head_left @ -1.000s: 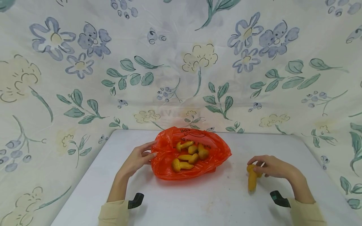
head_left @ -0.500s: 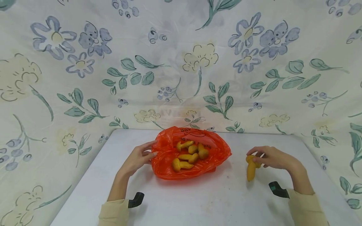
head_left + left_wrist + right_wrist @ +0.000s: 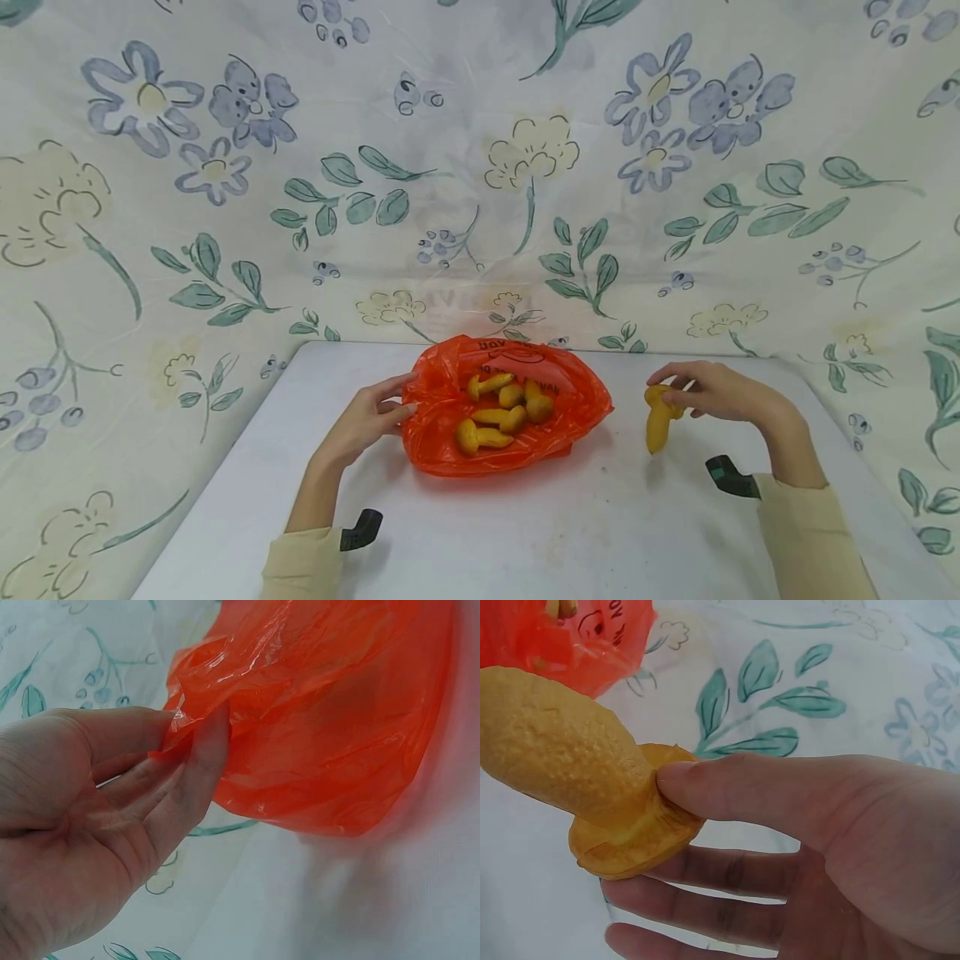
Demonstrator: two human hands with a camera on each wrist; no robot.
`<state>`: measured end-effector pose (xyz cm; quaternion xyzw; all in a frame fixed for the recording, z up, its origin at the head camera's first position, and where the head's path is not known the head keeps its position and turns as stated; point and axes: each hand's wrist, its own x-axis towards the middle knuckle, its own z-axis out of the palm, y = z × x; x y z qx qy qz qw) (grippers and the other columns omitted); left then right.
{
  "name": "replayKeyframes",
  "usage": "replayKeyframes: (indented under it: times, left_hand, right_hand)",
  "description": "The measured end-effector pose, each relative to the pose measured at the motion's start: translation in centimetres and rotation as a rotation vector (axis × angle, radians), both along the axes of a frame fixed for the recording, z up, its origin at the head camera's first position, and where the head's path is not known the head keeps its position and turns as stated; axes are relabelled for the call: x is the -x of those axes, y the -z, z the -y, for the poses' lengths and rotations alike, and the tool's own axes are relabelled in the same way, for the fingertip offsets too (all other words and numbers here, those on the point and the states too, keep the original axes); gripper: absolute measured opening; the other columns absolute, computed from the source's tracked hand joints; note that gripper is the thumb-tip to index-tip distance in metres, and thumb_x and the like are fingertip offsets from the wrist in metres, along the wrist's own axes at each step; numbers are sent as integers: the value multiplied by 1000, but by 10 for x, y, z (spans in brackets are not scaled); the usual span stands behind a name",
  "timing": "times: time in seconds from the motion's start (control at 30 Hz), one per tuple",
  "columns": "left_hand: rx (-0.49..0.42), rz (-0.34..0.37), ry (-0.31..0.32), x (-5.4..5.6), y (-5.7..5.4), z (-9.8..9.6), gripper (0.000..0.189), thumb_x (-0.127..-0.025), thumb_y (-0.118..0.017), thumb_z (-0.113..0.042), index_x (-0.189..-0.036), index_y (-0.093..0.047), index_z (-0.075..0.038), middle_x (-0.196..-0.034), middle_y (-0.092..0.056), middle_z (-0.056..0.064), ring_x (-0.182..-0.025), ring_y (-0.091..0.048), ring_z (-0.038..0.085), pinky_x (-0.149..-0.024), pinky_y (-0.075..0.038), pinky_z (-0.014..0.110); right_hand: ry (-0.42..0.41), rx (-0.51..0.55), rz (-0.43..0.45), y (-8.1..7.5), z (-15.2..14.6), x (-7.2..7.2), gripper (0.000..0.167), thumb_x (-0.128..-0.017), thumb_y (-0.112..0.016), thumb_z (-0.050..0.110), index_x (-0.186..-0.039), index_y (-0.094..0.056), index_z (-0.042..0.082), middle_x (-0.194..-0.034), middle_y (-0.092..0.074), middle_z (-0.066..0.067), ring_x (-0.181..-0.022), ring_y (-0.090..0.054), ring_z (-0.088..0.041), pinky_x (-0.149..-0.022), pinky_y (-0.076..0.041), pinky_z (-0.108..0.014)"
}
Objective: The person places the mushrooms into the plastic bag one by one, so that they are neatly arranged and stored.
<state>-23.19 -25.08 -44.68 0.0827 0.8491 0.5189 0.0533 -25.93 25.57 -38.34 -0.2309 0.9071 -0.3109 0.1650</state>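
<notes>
A red plastic bag (image 3: 435,442) with dark print lies on the table, its mouth facing up and several yellow-brown mushrooms (image 3: 487,439) inside. The left hand (image 3: 365,427) pinches the bag's left edge; in the left wrist view the thumb and fingers (image 3: 206,761) close on the thin plastic. To the right of the bag, the right hand (image 3: 712,392) holds another yellow mushroom (image 3: 657,425) by its cap, stem pointing down, above the table. The right wrist view shows the thumb on the underside of the cap (image 3: 630,844), with the bumpy stem (image 3: 562,746) jutting away from the hand.
The white table (image 3: 540,542) has faint stains on its front part. A floral cloth (image 3: 480,208) hangs behind it and at both sides. Black wrist mounts (image 3: 362,531) stick out near each cuff.
The right hand has lifted the mushroom off the table and carried it slightly left and farther back. The left hand and the bag have stayed in place.
</notes>
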Motion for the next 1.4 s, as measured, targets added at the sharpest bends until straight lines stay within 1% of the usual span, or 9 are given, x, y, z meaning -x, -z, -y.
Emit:
replayKeyframes:
  times: [0.2, 0.43, 0.63, 0.77, 0.93, 1.13, 1.3, 1.4]
  left_hand:
    - [-10, 5, 5, 0, -1, 0, 56, -96, -63, -21, -148, -44, -17, -141, -52, 20, -103, -69, 26, -81, -61, 36]
    - [-4, 9, -2, 0, -2, 0, 57, -96, -63, -22, -149, -43, -18, -143, -51, 19, -107, -68, 28, -82, -61, 37]
    - [-2, 12, -9, 0, -3, 0, 58, -96, -63, -22, -149, -42, -18, -144, -50, 19, -107, -68, 28, -82, -61, 37]
    - [-1, 13, -9, 0, -3, 0, 58, -96, -63, -22, -150, -42, -18, -143, -51, 19, -106, -68, 27, -82, -61, 37]
    - [-1, 12, -7, 0, -2, 0, 58, -96, -63, -22, -149, -42, -19, -143, -51, 18, -107, -67, 28, -82, -61, 37]
    - [0, 4, -3, -2, -2, 0, 57, -96, -63, -22, -149, -43, -18, -143, -51, 19, -107, -68, 28, -82, -61, 37]
    - [-4, 4, -4, -2, -2, 0, 58, -95, -63, -22, -149, -43, -18, -143, -51, 18, -109, -67, 29, -83, -61, 37]
    - [-9, 9, -3, -2, -1, 0, 57, -95, -63, -22, -149, -43, -18, -143, -51, 19, -110, -67, 30, -83, -61, 37]
  right_hand:
    - [-1, -13, -18, -7, 7, 6, 31, -97, -61, 25, -125, -62, 13, -113, -70, -9, -94, -66, -18, -77, -61, -38]
    - [-12, -24, -31, -17, 18, 13, 30, -97, -60, 25, -126, -62, 14, -114, -69, -10, -96, -66, -20, -79, -61, -39]
    - [-36, -16, -69, -23, 31, 20, 31, -98, -59, 21, -127, -62, 11, -114, -69, -12, -96, -67, -22, -78, -61, -40]
    - [-38, -43, -95, -26, 44, 24, 30, -98, -59, 21, -126, -63, 11, -114, -69, -13, -95, -66, -20, -78, -61, -37]
    - [-41, -73, -122, -26, 62, 31, 30, -98, -59, 20, -127, -63, 13, -114, -69, -12, -92, -66, -19, -78, -60, -36]
    - [-45, -66, -99, -26, 84, 37, 31, -98, -59, 21, -127, -62, 13, -117, -68, -12, -92, -67, -18, -82, -60, -39]
    - [-54, -95, -89, -23, 102, 41, 31, -98, -59, 22, -128, -63, 15, -116, -68, -10, -90, -67, -20, -80, -60, -36]
    - [-73, -114, -102, -21, 110, 41, 32, -98, -59, 23, -128, -63, 15, -117, -68, -11, -92, -66, -21, -80, -60, -36]
